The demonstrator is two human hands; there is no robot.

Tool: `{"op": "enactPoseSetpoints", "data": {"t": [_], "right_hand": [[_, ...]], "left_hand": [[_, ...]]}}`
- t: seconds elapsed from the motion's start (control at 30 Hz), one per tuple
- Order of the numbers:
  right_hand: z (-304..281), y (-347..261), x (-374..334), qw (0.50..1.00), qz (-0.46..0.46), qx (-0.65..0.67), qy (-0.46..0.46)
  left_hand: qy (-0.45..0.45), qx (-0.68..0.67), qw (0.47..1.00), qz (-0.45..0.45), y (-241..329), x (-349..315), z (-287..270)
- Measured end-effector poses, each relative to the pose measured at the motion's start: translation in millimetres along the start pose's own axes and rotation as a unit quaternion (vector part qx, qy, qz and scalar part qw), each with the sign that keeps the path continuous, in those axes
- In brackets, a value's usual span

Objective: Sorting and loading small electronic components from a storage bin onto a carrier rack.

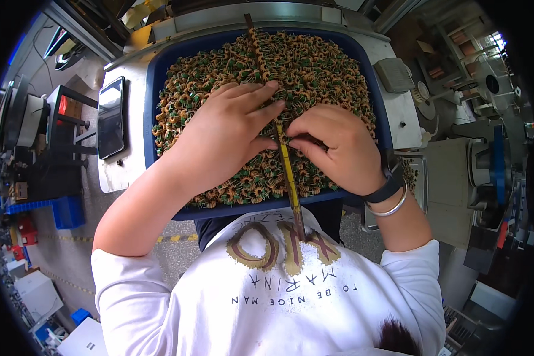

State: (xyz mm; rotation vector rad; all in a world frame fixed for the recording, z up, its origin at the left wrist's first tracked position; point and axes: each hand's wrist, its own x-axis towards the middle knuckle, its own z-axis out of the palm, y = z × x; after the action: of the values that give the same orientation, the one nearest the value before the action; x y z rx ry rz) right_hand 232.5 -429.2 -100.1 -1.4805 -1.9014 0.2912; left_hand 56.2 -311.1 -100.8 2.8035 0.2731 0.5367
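Observation:
A long narrow strip [286,163], yellow along its near part, crosses a heap of small ring-shaped wire-wound coils [320,65], copper-coloured and green. Along its far part, a row of coils [257,52] sits on the strip. My left hand [234,121] lies over the heap from the left, fingers stretched and thumb apart, fingertips at the strip. From the right my right hand [338,145] comes close to the strip, thumb and forefinger nearly together in a pinch. Whatever is between those fingertips is too small and hidden to make out.
The coils fill a deep blue tub [381,113] on a white table [133,89]. A black tablet-like device [111,117] lies left of the tub, and a grey box-shaped thing [394,75] at its right. The strip's near end reaches over the rim against my shirt.

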Motion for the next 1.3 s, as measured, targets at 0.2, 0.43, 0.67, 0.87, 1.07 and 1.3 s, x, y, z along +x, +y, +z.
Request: {"op": "enactPoseSetpoints", "data": {"t": [0.2, 0.43, 0.67, 0.87, 1.07, 1.3], "right_hand": [[0, 3, 4, 1.000, -0.018, 0.000, -0.016], [-21, 20, 18, 1.000, 0.008, 0.009, 0.001], [-29, 77, 33, 0.988, -0.019, -0.149, -0.019], [-38, 71, 24, 0.996, 0.020, -0.080, -0.015], [-33, 62, 19, 0.994, 0.083, -0.051, 0.043], [-35, 33, 9, 0.991, 0.111, 0.067, 0.028]], "left_hand": [[-0.006, 0.005, 1.000, 0.008, 0, 2, 2], [0.051, -0.048, 0.996, -0.056, -12, 5, -13], [-0.022, 0.007, 0.985, -0.171, -54, 23, -17], [-0.011, 0.019, 0.993, -0.117, -62, 22, -15], [0.024, 0.043, 0.987, -0.156, -61, 15, -15], [0.011, 0.087, 0.985, -0.149, -52, 2, -25]]}}
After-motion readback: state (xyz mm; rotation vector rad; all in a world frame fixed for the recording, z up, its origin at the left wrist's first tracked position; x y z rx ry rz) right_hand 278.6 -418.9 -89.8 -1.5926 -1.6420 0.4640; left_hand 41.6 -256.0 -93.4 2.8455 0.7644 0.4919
